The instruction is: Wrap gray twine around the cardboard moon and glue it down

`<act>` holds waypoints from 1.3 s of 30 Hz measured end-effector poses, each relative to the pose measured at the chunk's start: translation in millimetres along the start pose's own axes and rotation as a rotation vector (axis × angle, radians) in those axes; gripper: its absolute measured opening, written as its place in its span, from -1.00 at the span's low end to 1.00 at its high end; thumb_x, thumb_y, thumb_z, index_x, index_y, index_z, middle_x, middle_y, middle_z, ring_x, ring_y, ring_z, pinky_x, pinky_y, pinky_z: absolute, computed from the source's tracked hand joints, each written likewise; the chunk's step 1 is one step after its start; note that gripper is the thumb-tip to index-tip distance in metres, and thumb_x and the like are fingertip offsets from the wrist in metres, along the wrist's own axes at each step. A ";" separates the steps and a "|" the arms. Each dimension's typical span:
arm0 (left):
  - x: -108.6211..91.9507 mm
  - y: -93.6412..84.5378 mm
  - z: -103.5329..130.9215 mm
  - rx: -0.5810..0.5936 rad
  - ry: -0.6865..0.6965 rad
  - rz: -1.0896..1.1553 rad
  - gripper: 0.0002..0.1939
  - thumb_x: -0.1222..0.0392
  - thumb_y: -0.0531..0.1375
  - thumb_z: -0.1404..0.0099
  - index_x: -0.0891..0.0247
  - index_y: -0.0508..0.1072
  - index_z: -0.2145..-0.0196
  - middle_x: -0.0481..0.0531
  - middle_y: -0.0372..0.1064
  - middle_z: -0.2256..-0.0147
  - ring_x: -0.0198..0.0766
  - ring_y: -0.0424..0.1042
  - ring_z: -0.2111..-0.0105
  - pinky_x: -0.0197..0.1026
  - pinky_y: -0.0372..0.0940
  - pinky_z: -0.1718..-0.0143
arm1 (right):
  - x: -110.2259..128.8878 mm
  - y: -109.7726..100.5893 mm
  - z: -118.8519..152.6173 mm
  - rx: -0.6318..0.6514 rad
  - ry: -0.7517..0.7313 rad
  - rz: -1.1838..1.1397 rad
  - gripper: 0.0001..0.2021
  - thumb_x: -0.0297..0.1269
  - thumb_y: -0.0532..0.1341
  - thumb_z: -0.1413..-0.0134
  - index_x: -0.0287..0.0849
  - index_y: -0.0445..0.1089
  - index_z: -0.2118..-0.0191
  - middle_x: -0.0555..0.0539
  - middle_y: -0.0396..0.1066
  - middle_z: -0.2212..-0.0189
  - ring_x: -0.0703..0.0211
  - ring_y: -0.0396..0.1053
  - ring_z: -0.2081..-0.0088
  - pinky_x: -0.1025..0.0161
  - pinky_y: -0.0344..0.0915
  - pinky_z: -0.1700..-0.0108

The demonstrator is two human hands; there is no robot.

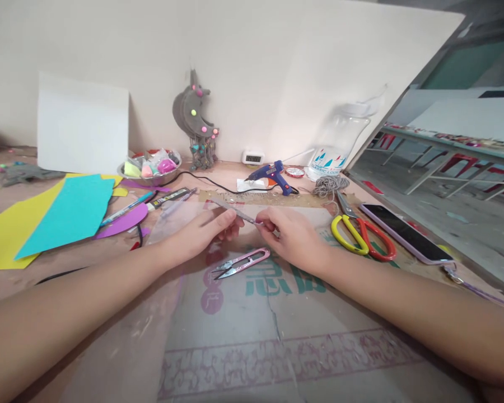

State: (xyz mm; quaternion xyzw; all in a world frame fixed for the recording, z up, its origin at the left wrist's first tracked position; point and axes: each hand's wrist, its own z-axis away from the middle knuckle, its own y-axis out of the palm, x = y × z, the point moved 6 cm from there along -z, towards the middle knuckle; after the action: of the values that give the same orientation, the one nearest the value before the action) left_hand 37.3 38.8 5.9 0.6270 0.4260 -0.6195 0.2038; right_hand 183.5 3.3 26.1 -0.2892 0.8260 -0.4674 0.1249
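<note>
Between the left hand [212, 225] and the right hand [288, 232], a thin gray strip [246, 216] slants down toward the right. The left thumb presses it against the fingers, and the right fingertips pinch its lower end, so both hands grip it. Just below the grip, a pair of thread snips [243, 263] lies with its points to the left on a printed plastic sheet [235, 324]. Beyond the grip, slightly to the right, sits a blue glue gun [279, 179]; a small white clock [253, 158] stands behind it. Right of the grip are scissors [363, 238] with one yellow and one red handle, a ball of gray yarn [331, 185] near their blades, and, farther out, a phone [405, 232]. Left of the grip, a turquoise sheet [71, 210] overlaps a yellow sheet [12, 235]. Beyond it, to the left, a gray crescent ornament [189, 112] hangs above a metal bowl [149, 178] of colored packets.
</note>
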 end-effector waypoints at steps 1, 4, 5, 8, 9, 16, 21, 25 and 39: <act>-1.0 0.0 -0.4 -0.006 -0.011 -0.001 -0.62 -0.01 -0.07 -0.27 0.24 0.43 0.41 0.04 0.35 0.45 -0.28 0.30 0.44 -0.27 0.17 0.41 | -1.3 0.5 -0.4 -0.002 0.010 0.000 -0.92 -0.41 0.07 -0.06 -0.17 0.25 0.28 0.01 0.30 0.50 0.26 0.19 0.48 0.31 0.05 0.41; -1.8 -1.6 -2.4 -0.047 -0.042 -0.002 -0.66 0.06 -0.02 -0.24 0.26 0.42 0.52 0.02 0.35 0.51 -0.30 0.30 0.48 -0.28 0.18 0.42 | -3.0 2.3 -1.5 0.002 0.011 -0.003 -0.91 -0.41 0.07 -0.08 -0.17 0.25 0.26 0.01 0.30 0.51 0.26 0.20 0.48 0.32 0.05 0.41; -0.5 -2.6 -3.2 -0.069 -0.057 0.008 -0.66 0.08 -0.01 -0.23 0.26 0.41 0.56 0.02 0.34 0.53 -0.31 0.30 0.49 -0.29 0.18 0.43 | -2.5 2.9 -1.8 0.010 0.004 -0.007 -0.91 -0.40 0.06 -0.09 -0.17 0.25 0.25 0.01 0.30 0.51 0.26 0.20 0.47 0.31 0.05 0.41; 8.7 -4.1 -5.4 -0.117 -0.133 0.096 -0.74 0.13 0.05 -0.19 0.27 0.36 0.58 -0.01 0.31 0.57 -0.36 0.27 0.56 -0.31 0.14 0.52 | 0.4 2.9 -2.2 0.037 -0.016 -0.044 -0.85 -0.29 0.10 -0.10 -0.18 0.23 0.19 0.01 0.29 0.49 0.24 0.22 0.44 0.30 0.08 0.38; 12.3 -4.3 -6.1 -0.131 -0.156 0.138 -0.78 0.14 0.07 -0.17 0.26 0.35 0.57 -0.03 0.29 0.58 -0.37 0.25 0.58 -0.32 0.12 0.56 | 1.4 1.9 -2.0 0.037 -0.019 -0.071 -0.78 -0.23 0.13 -0.08 -0.19 0.22 0.16 -0.01 0.29 0.47 0.23 0.23 0.43 0.30 0.10 0.37; 23.8 -13.3 -9.9 -0.259 -0.165 0.255 -0.86 0.19 0.10 -0.13 0.28 0.29 0.53 -0.05 0.29 0.55 -0.42 0.23 0.58 -0.35 0.12 0.55 | -1.7 -4.0 0.7 -0.035 0.018 -0.251 -0.88 -0.27 0.07 -0.14 -0.18 0.19 0.38 0.00 0.25 0.51 0.27 0.17 0.46 0.31 0.11 0.38; 26.7 -18.0 -10.7 -0.288 -0.143 0.256 -0.86 0.17 0.09 -0.15 0.28 0.30 0.50 -0.04 0.31 0.52 -0.42 0.25 0.56 -0.35 0.16 0.52 | -12.7 2.3 -0.6 -0.017 0.140 -0.369 -0.91 -0.32 0.05 -0.14 -0.18 0.21 0.36 0.00 0.27 0.48 0.29 0.20 0.44 0.33 0.13 0.37; 27.2 -18.5 -10.9 -0.288 -0.119 0.255 -0.85 0.17 0.09 -0.15 0.29 0.31 0.50 -0.03 0.32 0.51 -0.42 0.26 0.56 -0.35 0.16 0.53 | -17.7 5.4 -0.9 -0.011 0.228 -0.433 -0.93 -0.33 0.07 -0.12 -0.18 0.23 0.35 0.01 0.26 0.48 0.30 0.22 0.44 0.35 0.16 0.38; 27.2 -17.9 -11.6 -0.282 -0.134 0.263 -0.78 0.07 0.13 -0.15 0.30 0.31 0.49 -0.05 0.31 0.51 -0.43 0.25 0.56 -0.34 0.15 0.51 | -15.0 1.8 -1.9 0.027 0.180 -0.473 -0.89 -0.50 0.03 0.07 -0.15 0.12 0.44 0.07 0.14 0.55 0.31 0.11 0.49 0.34 0.08 0.43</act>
State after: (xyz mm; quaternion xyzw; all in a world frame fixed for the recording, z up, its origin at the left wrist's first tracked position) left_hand 26.7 65.5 -13.3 0.6000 0.4084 -0.5621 0.3965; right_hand 194.0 14.3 24.6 -0.4301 0.7366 -0.5187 -0.0582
